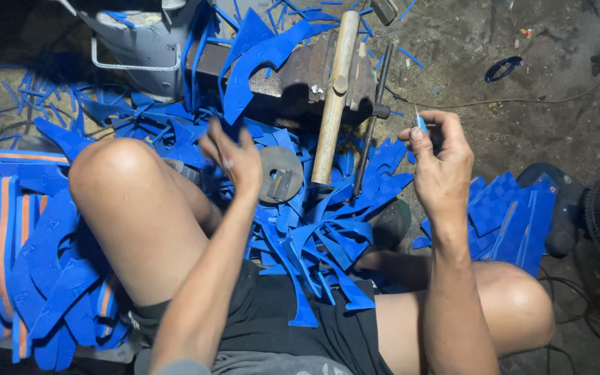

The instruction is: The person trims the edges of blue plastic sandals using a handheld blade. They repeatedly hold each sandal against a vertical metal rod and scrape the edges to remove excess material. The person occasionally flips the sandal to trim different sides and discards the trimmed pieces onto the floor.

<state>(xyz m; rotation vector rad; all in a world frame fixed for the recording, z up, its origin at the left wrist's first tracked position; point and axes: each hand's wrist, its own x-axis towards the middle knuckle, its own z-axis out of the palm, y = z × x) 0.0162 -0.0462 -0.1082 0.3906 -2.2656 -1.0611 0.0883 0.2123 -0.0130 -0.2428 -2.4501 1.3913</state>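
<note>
- Head view: the right hand [440, 163] is seen raised, its fingers pinched around a small blue-handled blade [420, 123] whose thin metal tip points upward above the thumb.
- The left hand [234, 156] is held open and released, fingers spread and slightly blurred; nothing is grasped in it.
- Just beside the left hand, toward the right hand, a round grey metal disc [279, 173] with a square opening is seen lying on the scraps.
- Between the two hands a hammer with a long wooden handle [333, 97] is laid, its handle running away from the person and across a rusty bench vise [314, 73].
- A dark metal rod [371, 125], the vise's lever, is seen hanging just beside the handle, on the right hand's side.
- Below and between both hands a heap of blue rubber offcuts [321, 243] is spread over the floor and the person's lap.
- Beyond the left hand, past the raised knee, blue sandal soles with orange stripes [15, 236] are stacked.
- Beyond the right hand's wrist, further blue patterned sheets [508, 215] are piled on the floor.
- Far above the left hand a grey metal container [140, 42] is stood next to the vise.
- Well beyond the right hand a small dark ring [503, 68] is seen on the dirt floor [522, 118].
</note>
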